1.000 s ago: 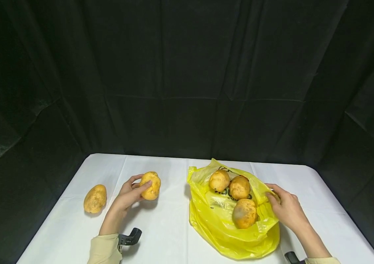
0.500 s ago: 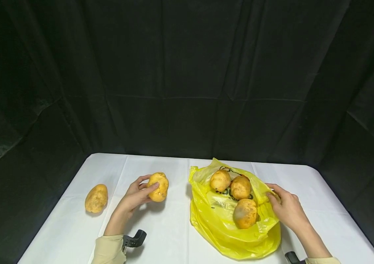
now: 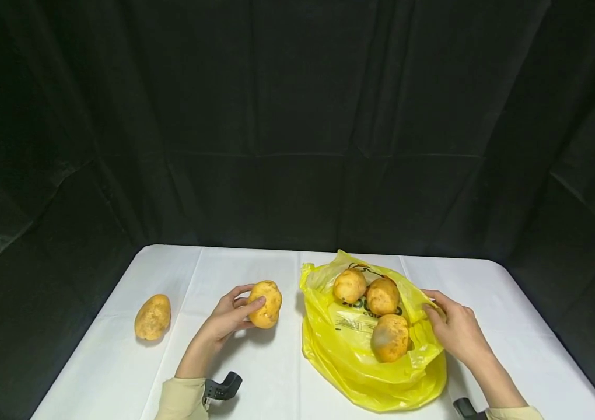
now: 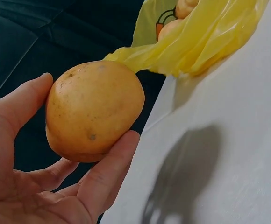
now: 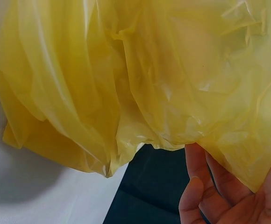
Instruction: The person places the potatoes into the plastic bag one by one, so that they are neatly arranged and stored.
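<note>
My left hand (image 3: 231,318) grips a yellow-brown potato (image 3: 265,304) between thumb and fingers, held above the table to the left of the bag. In the left wrist view the held potato (image 4: 96,112) shows a few dark spots, and its shadow falls on the cloth. A yellow plastic bag (image 3: 350,373) stands with its mouth spread wide. Inside it lie three potatoes, one of them a large potato (image 3: 390,338) at the front. At the bag's right rim my right hand (image 3: 457,329) pinches the plastic; the right wrist view has the fingers (image 5: 196,163) at the bag's edge.
Another potato (image 3: 153,317) lies on the white-covered table (image 3: 119,373) at the left. Black curtain (image 3: 297,128) surrounds the table at the back and both sides. Each wrist wears a black strapped device, such as the left device (image 3: 224,387).
My left hand has carried its potato to the right and slightly nearer, closer to the bag. The right hand and the bag have hardly moved.
</note>
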`<action>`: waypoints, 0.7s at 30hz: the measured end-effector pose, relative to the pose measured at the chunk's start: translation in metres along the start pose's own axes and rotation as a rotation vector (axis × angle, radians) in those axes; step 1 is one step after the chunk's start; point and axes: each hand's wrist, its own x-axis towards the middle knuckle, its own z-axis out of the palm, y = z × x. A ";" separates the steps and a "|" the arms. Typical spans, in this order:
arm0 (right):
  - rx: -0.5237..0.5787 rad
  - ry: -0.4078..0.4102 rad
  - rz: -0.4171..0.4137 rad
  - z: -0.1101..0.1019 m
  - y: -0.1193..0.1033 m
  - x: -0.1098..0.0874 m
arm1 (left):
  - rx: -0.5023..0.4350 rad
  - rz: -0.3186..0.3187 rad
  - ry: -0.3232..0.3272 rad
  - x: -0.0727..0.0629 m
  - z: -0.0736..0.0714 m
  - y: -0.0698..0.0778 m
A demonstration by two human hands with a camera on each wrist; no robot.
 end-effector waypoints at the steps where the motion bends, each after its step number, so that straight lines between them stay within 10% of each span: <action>1: -0.002 0.000 0.002 0.000 0.000 0.000 | -0.001 -0.002 -0.009 0.000 0.002 0.000; 21: -0.013 -0.015 0.015 0.001 0.001 0.000 | -0.011 -0.013 -0.052 -0.002 0.014 0.001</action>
